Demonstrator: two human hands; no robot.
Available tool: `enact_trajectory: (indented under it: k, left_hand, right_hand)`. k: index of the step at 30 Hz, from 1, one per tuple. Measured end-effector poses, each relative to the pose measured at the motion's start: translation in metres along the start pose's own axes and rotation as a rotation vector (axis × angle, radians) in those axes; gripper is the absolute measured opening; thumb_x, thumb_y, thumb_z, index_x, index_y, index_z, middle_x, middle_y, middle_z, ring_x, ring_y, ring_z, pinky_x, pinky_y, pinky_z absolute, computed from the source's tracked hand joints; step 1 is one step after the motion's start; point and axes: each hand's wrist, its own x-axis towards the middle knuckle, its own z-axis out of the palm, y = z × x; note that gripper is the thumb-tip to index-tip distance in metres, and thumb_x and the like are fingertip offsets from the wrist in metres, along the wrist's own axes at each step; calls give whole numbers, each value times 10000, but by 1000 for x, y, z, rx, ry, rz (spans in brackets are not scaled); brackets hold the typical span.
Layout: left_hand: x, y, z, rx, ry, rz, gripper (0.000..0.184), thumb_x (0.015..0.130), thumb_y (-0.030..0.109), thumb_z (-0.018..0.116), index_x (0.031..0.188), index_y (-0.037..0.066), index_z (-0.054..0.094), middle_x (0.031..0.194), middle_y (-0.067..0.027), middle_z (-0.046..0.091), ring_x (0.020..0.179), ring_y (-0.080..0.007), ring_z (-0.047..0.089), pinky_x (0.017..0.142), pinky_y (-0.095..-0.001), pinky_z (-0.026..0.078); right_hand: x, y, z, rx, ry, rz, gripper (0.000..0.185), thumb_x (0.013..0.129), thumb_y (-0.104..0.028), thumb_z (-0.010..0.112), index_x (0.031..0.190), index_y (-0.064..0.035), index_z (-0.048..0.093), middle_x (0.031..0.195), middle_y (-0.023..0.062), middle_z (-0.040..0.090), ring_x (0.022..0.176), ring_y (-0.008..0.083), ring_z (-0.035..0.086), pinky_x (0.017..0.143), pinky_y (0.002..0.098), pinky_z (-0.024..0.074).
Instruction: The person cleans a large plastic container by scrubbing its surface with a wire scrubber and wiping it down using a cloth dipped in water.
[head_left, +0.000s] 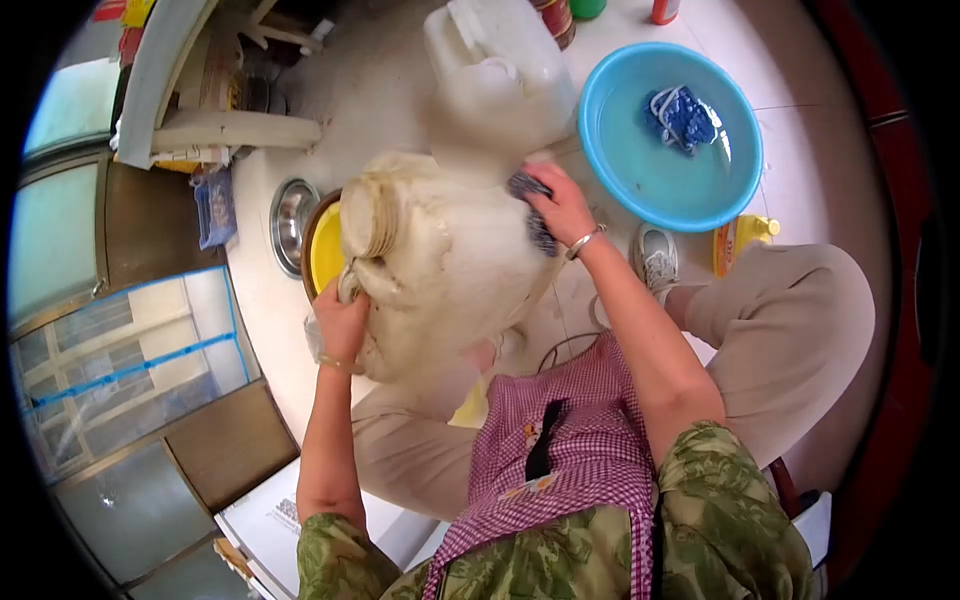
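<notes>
From my remote post I record, as the largest item, a stained white jug (455, 255), tilted in front of the seated person, threaded mouth toward the left. The left hand (342, 318) is curled round its handle (349, 284), which I judge steadies it; the right hand (563, 208) is clenched on a dark pad (541, 232) at the opposite end, apparently pressing, though blur obscures the contact. Next in size, a blue basin (625, 182) holding a blue cloth (680, 120) and apparently water sits beside the right hand, presumably for easy reach. A second white container (500, 45) stands just beyond the jug, crowding that side; a blurred patch hides its lower part. The jug partly covers a yellow basin (325, 252). Smaller still: a metal bowl (286, 228) beside that basin, and a yellow bottle (737, 240) near the right knee.
</notes>
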Motion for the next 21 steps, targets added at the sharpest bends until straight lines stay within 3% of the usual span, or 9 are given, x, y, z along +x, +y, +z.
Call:
enact_trajectory:
  k: [2,4,7,8,11,13,16,18,21]
  left_hand:
    - [7,-1,-1,-70,-9,-62,175,762,66,643,899,-37,677,722,-62,655,670,-134,582,650,-304,486]
    - [10,-5,-4,-137,-31,-158,163,759,43,615,892,-39,664,738,-20,635,657,-121,568,623,-288,471]
    - [18,11,2,-414,17,-408,173,768,37,603,921,-27,653,712,-14,617,607,-102,536,566,-281,443]
    - [18,21,3,-380,15,-474,191,798,23,552,976,39,619,639,24,537,449,-75,423,404,-258,318]
    - [15,13,1,-494,-6,-533,72,793,31,592,864,43,600,627,4,541,448,-89,442,412,-271,373]
    - [13,21,2,-549,-9,-583,58,798,27,587,845,57,572,606,5,513,415,-98,415,384,-274,356]
    - [19,30,5,-574,-10,-601,63,803,25,586,838,58,547,587,2,490,411,-101,410,378,-272,354]
    - [25,25,8,-542,-5,-556,64,806,25,586,848,49,543,586,-1,486,424,-100,420,385,-271,359]
    - [39,21,13,-477,4,-489,70,812,30,583,871,33,546,597,-3,493,442,-100,434,392,-268,364]
  right_hand:
    - [-28,88,-28,-421,93,367,317,826,-141,706,1118,-21,680,1096,166,656,1062,321,615,953,367,469]
    - [-63,113,-43,-535,171,558,309,828,-176,700,1116,-67,701,1110,175,644,1086,366,605,967,412,477]
    - [-81,133,-19,-299,351,601,307,830,-196,708,1094,-40,695,1086,180,647,1064,376,606,963,417,478]
    - [-81,126,-15,-389,242,565,317,835,-188,707,1099,-15,686,1119,190,648,1064,366,613,968,398,478]
    - [-71,92,17,-207,283,395,338,838,-158,698,1145,-19,669,1152,196,644,1072,354,613,971,387,477]
    - [-62,49,49,16,258,337,354,836,-111,677,1183,-41,652,1187,193,629,1090,348,603,977,389,475]
    - [-50,-44,88,32,94,-122,375,798,-36,630,1172,-52,641,1244,179,596,1096,361,585,996,401,467]
    - [-44,-47,96,-59,43,-289,399,770,-12,615,1165,-53,648,1260,175,586,1121,377,557,1029,406,440]
    - [-41,79,105,-162,208,389,406,780,-9,609,1181,-59,651,1286,175,574,1188,368,519,1069,417,401]
